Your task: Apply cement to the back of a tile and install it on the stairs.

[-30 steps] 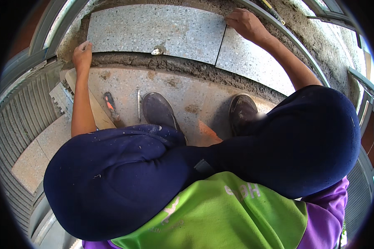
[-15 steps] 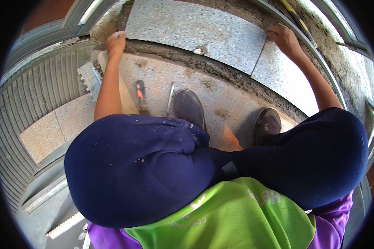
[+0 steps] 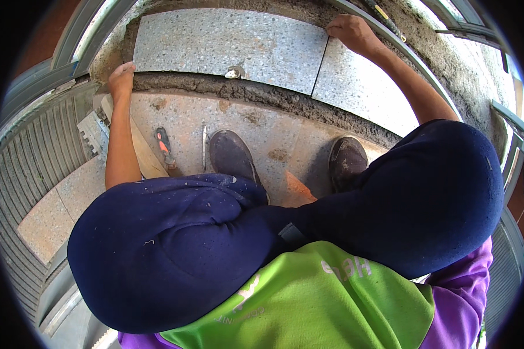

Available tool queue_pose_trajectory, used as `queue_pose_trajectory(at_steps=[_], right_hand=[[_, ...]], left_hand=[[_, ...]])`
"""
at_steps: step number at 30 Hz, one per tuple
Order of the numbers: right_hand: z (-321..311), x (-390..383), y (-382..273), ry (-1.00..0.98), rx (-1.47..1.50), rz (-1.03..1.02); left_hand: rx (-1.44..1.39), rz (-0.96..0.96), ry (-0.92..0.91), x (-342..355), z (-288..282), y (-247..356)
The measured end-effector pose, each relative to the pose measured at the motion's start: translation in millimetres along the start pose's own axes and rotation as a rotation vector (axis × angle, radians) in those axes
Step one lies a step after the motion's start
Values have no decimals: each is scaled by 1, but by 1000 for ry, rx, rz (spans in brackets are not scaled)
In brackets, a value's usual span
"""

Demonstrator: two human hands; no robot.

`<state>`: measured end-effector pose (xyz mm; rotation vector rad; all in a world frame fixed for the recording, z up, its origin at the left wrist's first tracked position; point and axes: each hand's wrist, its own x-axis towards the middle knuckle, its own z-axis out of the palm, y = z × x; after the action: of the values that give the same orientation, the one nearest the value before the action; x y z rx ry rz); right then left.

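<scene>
Mortar bed [image 3: 215, 86]; speckled slab [image 3: 233, 46] — between left fingers [image 3: 123, 69] and right fingers [image 3: 336, 27]; curled, grip unclear

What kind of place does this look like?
Probably a tiling work site: speckled terrazzo-style slabs lie edge to edge, rough, mortar-like material shows along their near edge, and a notched trowel lies off to the left.

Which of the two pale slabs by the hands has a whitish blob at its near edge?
The left slab, by the left hand: the whitish blob sits there; the right slab shows none.
</scene>
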<state>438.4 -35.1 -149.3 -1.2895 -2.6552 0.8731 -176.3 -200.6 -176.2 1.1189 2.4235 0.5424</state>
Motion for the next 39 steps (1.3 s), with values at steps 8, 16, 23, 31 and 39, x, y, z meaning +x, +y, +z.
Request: queue_pose_trajectory(at_steps=[8, 16, 23, 31, 39], right_hand=[[-9, 1, -1, -86, 48, 51], [-39, -14, 14, 142, 106, 192], [-31, -35, 8, 207, 110, 9], [-8, -15, -7, 115, 14, -144], [-8, -22, -8, 11, 93, 67]], left_hand=[[-102, -63, 0, -12, 10, 20], [-103, -19, 55, 5, -7, -21], [-85, -107, -9, -9, 5, 0], [-206, -153, 39, -10, 6, -1], [-67, -66, 72, -17, 13, 2]])
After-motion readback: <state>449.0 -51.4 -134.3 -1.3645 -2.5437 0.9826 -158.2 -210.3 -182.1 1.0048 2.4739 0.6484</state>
